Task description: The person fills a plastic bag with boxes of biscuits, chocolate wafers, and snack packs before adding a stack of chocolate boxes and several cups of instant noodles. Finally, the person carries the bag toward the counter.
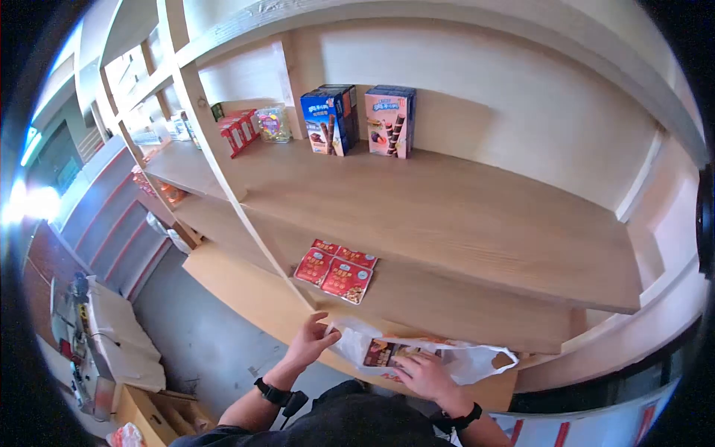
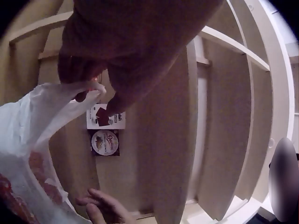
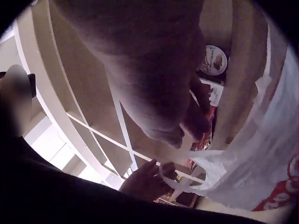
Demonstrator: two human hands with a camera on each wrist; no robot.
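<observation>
Wooden shelves span the frame. At bottom centre, your left hand curls its fingers round the white bag by a handle; your right hand, fingers loosely extended, is over flat boxes, contact unclear. Red packets lie left of centre.

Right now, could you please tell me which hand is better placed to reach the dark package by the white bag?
Probably the right hand: in the head view it is closer to the dark package, while the left hand, farther off, apparently holds the white bag.
</observation>
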